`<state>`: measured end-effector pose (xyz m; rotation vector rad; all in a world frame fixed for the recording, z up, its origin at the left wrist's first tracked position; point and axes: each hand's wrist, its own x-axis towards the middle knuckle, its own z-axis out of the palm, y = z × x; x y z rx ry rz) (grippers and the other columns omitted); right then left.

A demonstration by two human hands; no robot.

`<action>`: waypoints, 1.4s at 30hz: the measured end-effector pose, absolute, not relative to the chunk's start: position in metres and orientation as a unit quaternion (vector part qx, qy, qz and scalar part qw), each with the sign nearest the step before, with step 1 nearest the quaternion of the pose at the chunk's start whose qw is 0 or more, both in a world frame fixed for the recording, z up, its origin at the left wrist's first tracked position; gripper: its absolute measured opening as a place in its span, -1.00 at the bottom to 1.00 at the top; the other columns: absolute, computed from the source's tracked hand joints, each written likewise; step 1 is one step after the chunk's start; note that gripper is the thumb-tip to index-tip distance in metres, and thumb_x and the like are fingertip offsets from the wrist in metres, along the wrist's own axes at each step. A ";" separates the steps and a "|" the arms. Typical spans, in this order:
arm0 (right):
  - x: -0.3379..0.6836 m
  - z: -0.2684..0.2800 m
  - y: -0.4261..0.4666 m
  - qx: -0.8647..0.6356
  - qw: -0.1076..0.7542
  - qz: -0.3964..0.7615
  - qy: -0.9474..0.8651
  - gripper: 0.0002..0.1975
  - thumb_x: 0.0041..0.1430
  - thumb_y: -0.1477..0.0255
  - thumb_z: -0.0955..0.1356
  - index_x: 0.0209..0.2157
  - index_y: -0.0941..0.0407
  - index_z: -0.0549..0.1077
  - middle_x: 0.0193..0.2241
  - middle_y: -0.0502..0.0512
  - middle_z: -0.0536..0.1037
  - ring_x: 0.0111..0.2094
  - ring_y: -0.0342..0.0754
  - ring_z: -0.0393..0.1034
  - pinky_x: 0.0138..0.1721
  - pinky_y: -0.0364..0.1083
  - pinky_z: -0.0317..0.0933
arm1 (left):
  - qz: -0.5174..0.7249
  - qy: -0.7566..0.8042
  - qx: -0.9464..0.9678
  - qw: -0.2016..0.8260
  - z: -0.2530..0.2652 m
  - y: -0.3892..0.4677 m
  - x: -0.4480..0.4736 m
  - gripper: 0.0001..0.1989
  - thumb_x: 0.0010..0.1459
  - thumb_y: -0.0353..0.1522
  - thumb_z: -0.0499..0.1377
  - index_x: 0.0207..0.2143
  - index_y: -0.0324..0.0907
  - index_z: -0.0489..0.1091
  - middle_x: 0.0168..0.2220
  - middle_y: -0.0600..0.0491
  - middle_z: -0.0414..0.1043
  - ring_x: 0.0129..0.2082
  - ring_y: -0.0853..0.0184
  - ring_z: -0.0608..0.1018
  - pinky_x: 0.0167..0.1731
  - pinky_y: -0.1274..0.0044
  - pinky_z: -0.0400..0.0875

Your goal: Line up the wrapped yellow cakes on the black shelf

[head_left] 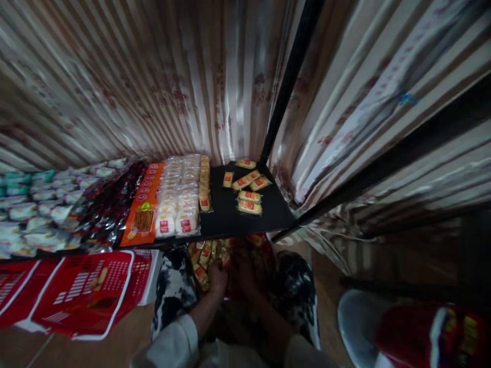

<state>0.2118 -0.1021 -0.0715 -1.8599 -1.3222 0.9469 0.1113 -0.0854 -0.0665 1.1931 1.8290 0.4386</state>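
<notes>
Both hands are down in a red basket (pixel 273 255) between the knees, below the shelf edge. Several wrapped yellow snack cakes (pixel 200 273) lie in it. My left hand (pixel 218 275) has its fingers curled beside the cakes, touching a small wrapped one; its fingertips are partly hidden. Close to its right, my right hand (pixel 242 268) reaches into the dark part of the basket. Shadow hides its fingers. On the black shelf (pixel 222 222) above, several loose wrapped cakes (pixel 249 206) lie scattered, and a row of the same cakes (pixel 204 197) stands to their left.
Left along the shelf are white round packaged cakes (pixel 167 223), an orange snack bag (pixel 141 212), dark shiny packets (pixel 109 204) and white-green packets (pixel 26 212). Red bags (pixel 88 294) stand below. Black poles (pixel 289 82) and a striped curtain (pixel 184 76) border the shelf.
</notes>
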 end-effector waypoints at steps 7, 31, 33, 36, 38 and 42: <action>0.211 -0.059 -0.107 -0.694 0.348 0.373 -0.508 -0.66 0.02 0.51 0.26 -0.13 0.15 0.49 -0.14 0.23 0.57 -0.08 0.08 0.44 0.02 0.08 0.27 | 0.186 0.742 0.492 0.415 -0.048 -0.090 0.107 -0.77 0.09 -0.54 -0.01 -0.32 -0.30 0.44 -0.26 -0.13 0.52 -0.19 0.27 0.53 -0.15 0.53 0.36; 0.188 0.050 -0.010 -0.620 0.488 0.264 -0.555 -0.65 0.13 0.37 0.27 -0.05 0.09 0.46 -0.23 0.14 0.47 -0.41 -0.11 0.39 -0.32 -0.10 0.35 | 0.517 0.604 0.373 0.479 0.062 -0.033 0.094 -0.56 0.02 -0.48 0.09 0.01 -0.19 0.37 -0.13 -0.07 0.50 -0.19 0.30 0.55 -0.32 0.55 0.49; 0.186 0.049 0.004 -0.623 0.492 0.260 -0.550 -0.67 0.12 0.37 0.27 -0.07 0.08 0.46 -0.24 0.13 0.47 -0.42 -0.11 0.38 -0.34 -0.11 0.35 | 0.525 0.594 0.361 0.491 0.063 -0.023 0.094 -0.54 0.02 -0.48 0.09 0.03 -0.18 0.36 -0.06 -0.09 0.47 -0.12 0.26 0.53 -0.33 0.56 0.51; 0.181 0.046 0.020 -0.627 0.492 0.260 -0.545 -0.66 0.12 0.37 0.27 -0.06 0.08 0.46 -0.24 0.12 0.46 -0.42 -0.11 0.39 -0.34 -0.12 0.34 | 0.535 0.580 0.353 0.504 0.063 -0.013 0.095 -0.52 0.03 -0.47 0.08 0.06 -0.19 0.35 0.08 -0.13 0.37 0.02 0.19 0.46 -0.35 0.56 0.52; 0.179 0.044 0.027 -0.632 0.489 0.259 -0.542 -0.65 0.13 0.37 0.26 -0.05 0.11 0.45 -0.26 0.13 0.46 -0.41 -0.11 0.39 -0.34 -0.12 0.34 | 0.538 0.567 0.346 0.518 0.060 -0.008 0.095 -0.51 0.06 -0.44 0.06 0.09 -0.21 0.32 0.15 -0.15 0.30 0.10 0.14 0.40 -0.37 0.56 0.53; 0.174 0.041 0.035 -0.643 0.475 0.255 -0.544 -0.66 0.13 0.37 0.27 -0.06 0.11 0.46 -0.28 0.12 0.47 -0.42 -0.11 0.39 -0.34 -0.12 0.34 | 0.538 0.555 0.346 0.532 0.053 -0.006 0.095 -0.49 0.13 -0.35 0.04 0.16 -0.21 0.25 0.24 -0.14 0.18 0.16 0.13 0.34 -0.36 0.55 0.54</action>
